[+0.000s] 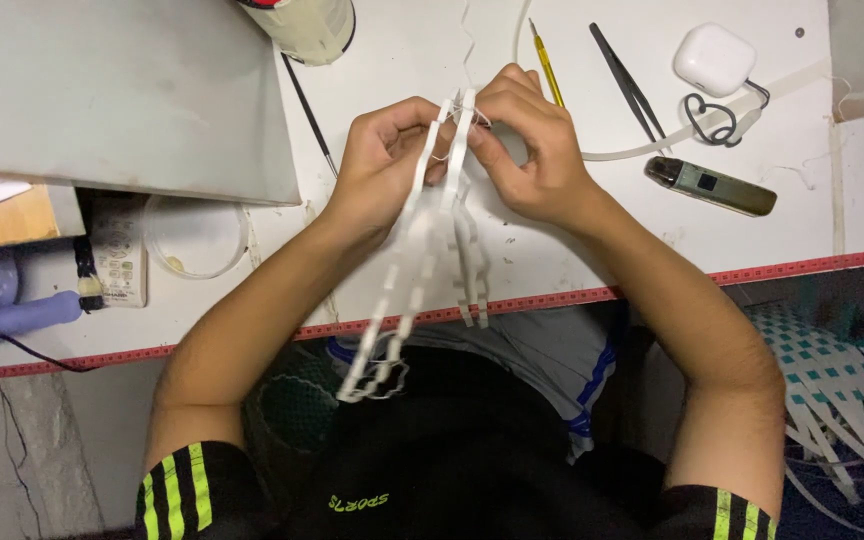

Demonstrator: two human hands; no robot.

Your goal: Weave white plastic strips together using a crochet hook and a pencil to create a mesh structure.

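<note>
white notched strips [430, 235] pinched by both hands' fingers [422, 115]; clear dish [195, 236] nearly empty.

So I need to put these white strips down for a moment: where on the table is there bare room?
Bare tabletop lies between the grey pen-shaped device and the red edge tape. A smaller patch lies below the right hand. It is crowded around the tweezers, white earbud case and wire heart.

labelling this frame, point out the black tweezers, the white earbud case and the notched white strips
black tweezers [628, 86]: head view, mid-shaft
white earbud case [713, 58]: head view, lid centre
notched white strips [422, 230]: head view, part hanging below the hands
</note>
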